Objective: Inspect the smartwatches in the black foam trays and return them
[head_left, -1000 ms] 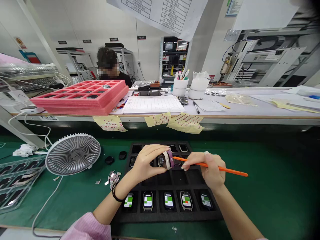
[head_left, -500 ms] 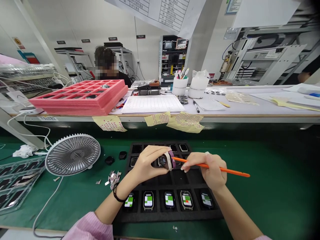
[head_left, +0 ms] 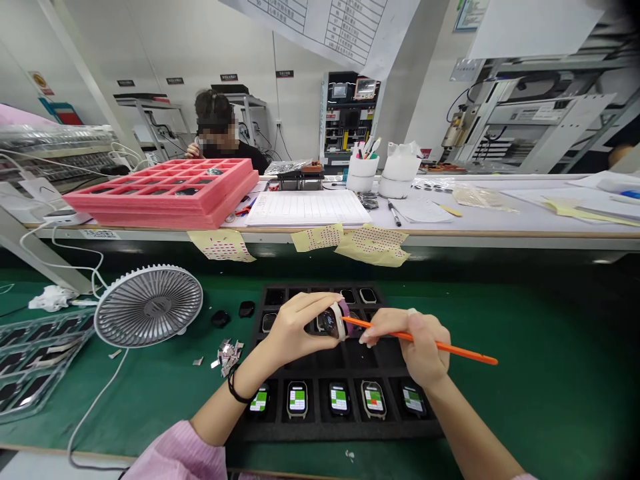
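My left hand (head_left: 300, 327) grips a smartwatch (head_left: 331, 321) with a pale case and a purple part behind it, tilted on edge between thumb and fingers. Closed around an orange stick-like tool (head_left: 467, 353), my right hand (head_left: 420, 340) holds its thin tip against the side of the watch. Both hands are above a black foam tray (head_left: 345, 430). In the tray's front row lie several watches with lit screens, such as this watch (head_left: 297, 400). More watches with dark screens sit in the back rows, partly hidden by my left hand.
A grey fan (head_left: 150, 308) stands at the left beside a clear tray (head_left: 25, 397) of watch parts. Small metallic pieces (head_left: 229, 355) lie left of the foam tray. On the shelf ahead rest a pink foam tray (head_left: 165, 217) and paper sheets (head_left: 307, 209). A person (head_left: 220, 127) is beyond.
The orange tool's tip has shifted slightly left along the watch edge, my right hand with it. Across the shelf, the other person's hand has come up near the head.
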Available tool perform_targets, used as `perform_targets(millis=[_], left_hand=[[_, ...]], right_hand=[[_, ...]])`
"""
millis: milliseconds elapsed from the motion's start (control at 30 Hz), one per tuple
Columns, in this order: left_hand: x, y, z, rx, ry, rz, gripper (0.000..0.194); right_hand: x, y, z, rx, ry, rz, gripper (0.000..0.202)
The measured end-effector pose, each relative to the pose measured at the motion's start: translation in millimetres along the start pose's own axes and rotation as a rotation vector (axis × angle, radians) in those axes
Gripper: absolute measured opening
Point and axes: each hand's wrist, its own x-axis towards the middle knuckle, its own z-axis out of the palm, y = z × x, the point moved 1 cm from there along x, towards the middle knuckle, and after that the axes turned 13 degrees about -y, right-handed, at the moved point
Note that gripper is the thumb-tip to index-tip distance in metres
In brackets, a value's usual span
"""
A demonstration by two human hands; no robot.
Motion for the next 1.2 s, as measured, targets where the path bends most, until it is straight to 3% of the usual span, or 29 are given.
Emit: perform_targets(millis=[267, 367, 467, 533, 600, 700, 933, 1200], left_hand=[[0.0, -2.4, 3.8, 0.018, -0.042, -0.009, 0.052], [2.0, -1.0, 2.4, 0.037, -0.042, -0.041, 0.05], [3.2, -1.3, 1.4, 0.084, -0.042, -0.104, 0.045], [3.1, -2.3, 1.6, 0.123, -0.042, -0.155, 0.042], [2.6, -2.9, 2.3, 0.148, -0.052, -0.189, 0.039], [2.1, -2.2, 2.7, 0.114, -0.089, -0.202, 0.039], [3.0, 0.4, -1.5, -0.063, -0.081, -0.218, 0.053], [4.7, -0.4, -7.5, -0.049, 0.01, -0.212, 0.043]], right_hand=[[-3.6, 2.9, -2.6, -0.053, -0.021, 0.024, 0.05], [-1.2, 5.1, -7.1, -0.051, 0.077, 0.03, 0.049], [4.1, 12.2, -4.5, -0.083, 0.202, 0.185, 0.029], [8.3, 19.3, 3.3, -0.068, 0.145, 0.343, 0.021], [11.6, 25.9, 12.6, -0.029, 0.063, 0.451, 0.033], [14.1, 32.4, 21.5, 0.073, 0.053, 0.53, 0.044], [16.6, 31.7, 19.1, 0.391, 0.125, 0.548, 0.044], [15.3, 34.9, 14.0, 0.436, 0.177, 0.544, 0.04]])
